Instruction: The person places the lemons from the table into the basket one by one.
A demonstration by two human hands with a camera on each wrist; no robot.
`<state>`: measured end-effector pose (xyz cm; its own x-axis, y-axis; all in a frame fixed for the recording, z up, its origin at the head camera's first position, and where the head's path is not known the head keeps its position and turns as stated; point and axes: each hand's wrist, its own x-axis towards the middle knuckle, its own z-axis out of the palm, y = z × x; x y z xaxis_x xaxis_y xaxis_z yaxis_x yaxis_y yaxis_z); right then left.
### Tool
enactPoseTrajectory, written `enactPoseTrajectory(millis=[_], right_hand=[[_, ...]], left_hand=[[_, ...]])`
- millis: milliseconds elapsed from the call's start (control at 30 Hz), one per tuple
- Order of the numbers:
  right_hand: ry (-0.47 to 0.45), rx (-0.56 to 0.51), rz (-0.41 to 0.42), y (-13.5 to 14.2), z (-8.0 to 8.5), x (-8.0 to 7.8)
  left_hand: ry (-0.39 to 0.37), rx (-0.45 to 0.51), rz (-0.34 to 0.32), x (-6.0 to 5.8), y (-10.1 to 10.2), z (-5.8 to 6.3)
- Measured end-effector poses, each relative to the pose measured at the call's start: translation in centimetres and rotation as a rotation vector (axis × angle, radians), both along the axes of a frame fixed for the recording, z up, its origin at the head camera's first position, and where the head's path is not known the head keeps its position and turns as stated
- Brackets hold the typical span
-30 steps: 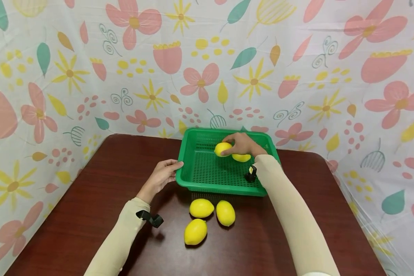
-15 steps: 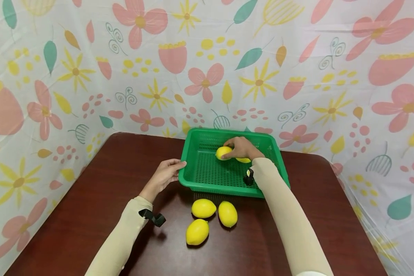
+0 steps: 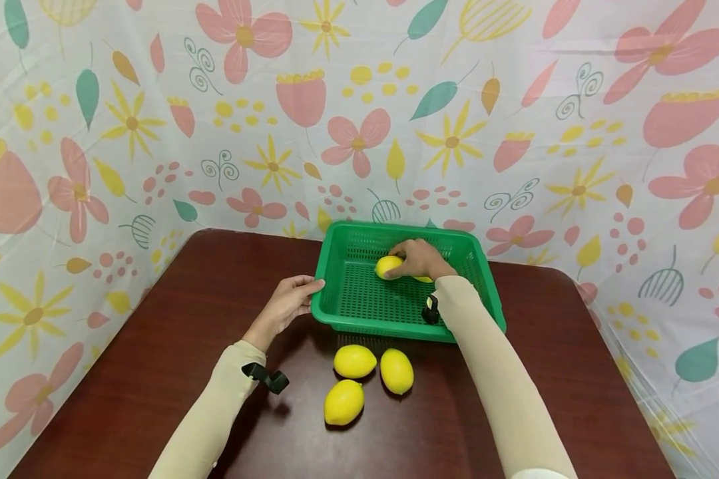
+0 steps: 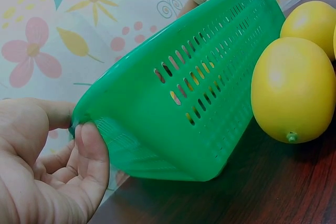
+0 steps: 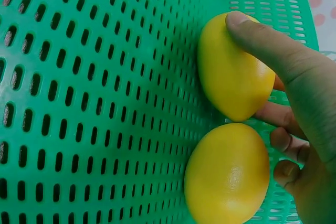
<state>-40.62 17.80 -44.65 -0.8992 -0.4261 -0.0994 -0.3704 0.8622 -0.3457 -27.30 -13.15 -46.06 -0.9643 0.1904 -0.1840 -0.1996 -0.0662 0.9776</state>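
Lemon [image 5: 226, 72] is inside the green basket [image 3: 389, 328], pinched between thumb and fingers of the right hand [image 3: 422, 258], while the left hand [image 3: 284, 303] pinches the rim beside it; I'd guess an uneven release could roll it into the second lemon [image 5: 228, 177] under the right hand, or a left-hand tug could tip the basket and shift both. My count: five lemons, two inside, three loose lemons [image 3: 355, 361] on the table [image 3: 228, 279] right of the left hand; one basket, two hands.
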Motion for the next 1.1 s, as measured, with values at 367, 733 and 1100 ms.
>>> enactPoseTrajectory(millis=[367,733,1100], right_hand=[[0.069,-0.059,-0.011,2.6,4.3,3.1],[0.282,-0.190,-0.081,4.4,8.8,13.7],[0.409,-0.258,-0.106,2.8,4.7,23.5]], left_hand=[[-0.001,-0.012,-0.002,-0.3,0.2,-0.3],[0.004,-0.012,0.010,0.2,0.0,-0.2],[-0.005,-0.011,-0.003,-0.2,-0.1,-0.1]])
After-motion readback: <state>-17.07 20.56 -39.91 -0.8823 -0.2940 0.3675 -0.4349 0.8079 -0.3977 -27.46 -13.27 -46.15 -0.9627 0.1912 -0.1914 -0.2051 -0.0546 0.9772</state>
